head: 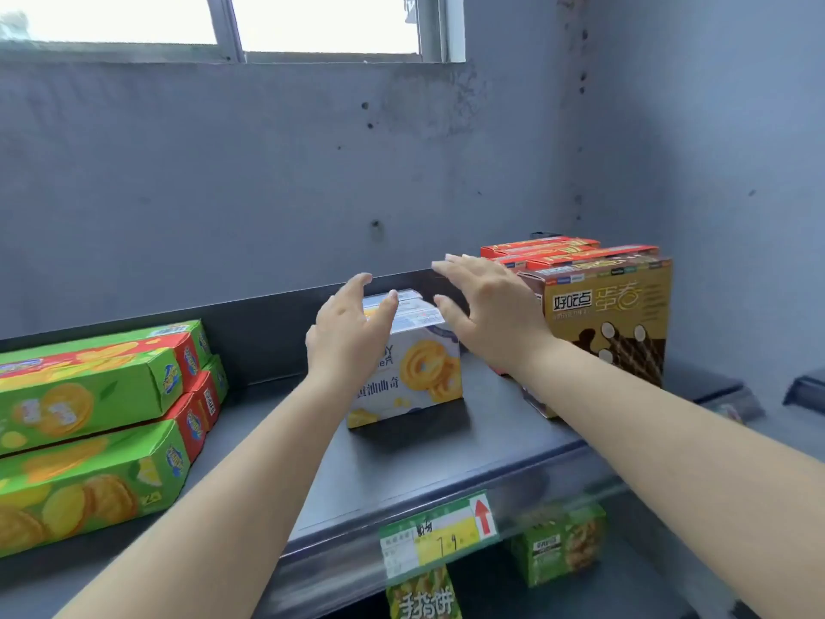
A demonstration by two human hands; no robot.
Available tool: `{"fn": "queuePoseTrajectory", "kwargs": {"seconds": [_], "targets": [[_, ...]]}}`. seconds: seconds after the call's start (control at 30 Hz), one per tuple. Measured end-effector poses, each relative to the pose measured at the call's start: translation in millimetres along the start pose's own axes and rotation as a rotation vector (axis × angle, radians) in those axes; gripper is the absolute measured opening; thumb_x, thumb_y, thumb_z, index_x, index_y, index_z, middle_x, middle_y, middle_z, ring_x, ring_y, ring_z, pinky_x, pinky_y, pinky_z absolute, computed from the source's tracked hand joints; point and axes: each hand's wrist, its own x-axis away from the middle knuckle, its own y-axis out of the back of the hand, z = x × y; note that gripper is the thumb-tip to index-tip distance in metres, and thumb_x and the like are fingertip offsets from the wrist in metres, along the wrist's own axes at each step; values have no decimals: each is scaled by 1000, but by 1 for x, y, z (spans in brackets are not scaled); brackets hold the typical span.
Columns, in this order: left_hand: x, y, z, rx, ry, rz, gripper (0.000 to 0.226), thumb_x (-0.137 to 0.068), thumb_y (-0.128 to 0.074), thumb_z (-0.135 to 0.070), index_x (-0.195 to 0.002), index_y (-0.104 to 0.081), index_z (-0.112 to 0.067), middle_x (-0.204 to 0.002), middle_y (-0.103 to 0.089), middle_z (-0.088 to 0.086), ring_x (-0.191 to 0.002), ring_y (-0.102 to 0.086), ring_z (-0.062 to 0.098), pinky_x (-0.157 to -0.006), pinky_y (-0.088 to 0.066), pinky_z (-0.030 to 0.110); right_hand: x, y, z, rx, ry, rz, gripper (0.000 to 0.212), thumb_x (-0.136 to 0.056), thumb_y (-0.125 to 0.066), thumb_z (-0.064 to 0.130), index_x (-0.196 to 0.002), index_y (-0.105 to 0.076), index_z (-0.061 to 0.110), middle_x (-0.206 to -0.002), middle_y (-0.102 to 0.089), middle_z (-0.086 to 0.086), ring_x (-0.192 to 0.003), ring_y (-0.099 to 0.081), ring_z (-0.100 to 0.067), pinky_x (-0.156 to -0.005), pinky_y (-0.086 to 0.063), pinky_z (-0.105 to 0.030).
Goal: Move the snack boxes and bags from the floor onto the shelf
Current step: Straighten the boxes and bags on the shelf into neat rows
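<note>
A white and pale-blue cookie box (419, 368) with yellow butter cookies printed on it stands upright on the dark shelf (402, 466), near its middle. My left hand (350, 332) hovers at the box's left top corner with fingers spread and relaxed, holding nothing. My right hand (486, 312) is just right of the box top, fingers straight and spread, not gripping it. Both forearms reach in from the bottom of the view.
Green and red cracker boxes (89, 422) lie stacked at the shelf's left. Brown egg-roll boxes (611, 314) with red boxes (540, 247) behind stand at the right. A price tag (439, 533) hangs on the shelf edge; green snack packs (558, 542) sit on the shelf below.
</note>
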Motion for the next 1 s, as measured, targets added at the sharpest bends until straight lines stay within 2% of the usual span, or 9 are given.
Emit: {"fn": "queuePoseTrajectory", "kwargs": {"seconds": [0.1, 0.2, 0.43, 0.5, 0.63, 0.73, 0.83, 0.93, 1.0], "targets": [[-2, -10, -22, 94, -54, 6, 49, -95, -40, -44, -142, -35, -29, -147, -40, -5, -136, -35, 18, -111, -26, 39, 6, 29, -14, -23, 1, -196, 41, -86, -47, 26, -124, -59, 15, -132, -59, -5, -124, -53, -22, -99, -43, -36], [-2, -28, -43, 213, -97, 45, 49, -95, -42, -42, -141, -36, -26, -146, -41, -2, -136, -33, 16, -112, -28, 38, 10, 57, -28, -97, 2, -337, 35, -87, -47, 20, -118, -62, 14, -125, -64, -2, -117, -58, -19, -94, -42, -26], [-9, -73, -90, 323, -96, 112, 51, -95, -38, -45, -143, -32, -28, -150, -36, -2, -139, -31, 17, -108, -29, 36, 0, 92, -114, -237, -187, -372, 34, -91, -48, 22, -124, -57, 17, -131, -57, 0, -123, -50, -15, -93, -33, -20], [-11, -87, -100, 379, -10, 122, 51, -97, -35, -46, -143, -30, -26, -148, -38, -1, -131, -39, 15, -101, -30, 31, 0, 97, -141, -289, -240, -331, 33, -93, -48, 23, -124, -57, 18, -132, -56, 0, -123, -48, -15, -92, -32, -21], [-18, -114, -117, 634, 196, 101, 48, -100, -29, -42, -143, -29, -20, -129, -48, -3, -87, -42, 2, -86, -26, 23, 0, 96, -189, -430, -346, -228, 36, -97, -42, 27, -130, -53, 18, -135, -54, -1, -126, -47, -17, -93, -31, -21], [-18, -131, -121, 757, 358, 81, 36, -99, -28, -45, -122, -44, -21, -92, -56, -9, -73, -50, 2, -66, -43, 12, 0, 87, -210, -660, -442, -113, 42, -99, -35, 31, -137, -45, 15, -142, -47, 0, -132, -41, -14, -100, -28, -20], [-18, -144, -116, 903, 434, 122, 49, -95, -29, -56, -99, -58, -17, -82, -70, 1, -76, -65, 17, -73, -54, 30, 2, 76, -219, -882, -528, -21, 47, -99, -29, 42, -138, -43, 18, -138, -50, 3, -123, -46, -12, -105, -31, -27], [-16, -154, -115, 1013, 472, 142, 57, -94, -27, -60, -87, -66, -19, -73, -75, 3, -79, -67, 23, -77, -52, 38, 5, 69, -224, -993, -543, 70, 43, -98, -24, 49, -124, -48, 24, -97, -60, 14, -85, -55, 2, -74, -39, -15], [-15, -162, -120, 1005, 457, 141, 58, -93, -27, -60, -101, -66, -16, -82, -76, 4, -86, -67, 24, -80, -52, 39, 7, 66, -227, -1043, -529, 159, 37, -97, -22, 52, -111, -46, 28, -90, -63, 10, -74, -60, 2, -56, -42, -9]]}}
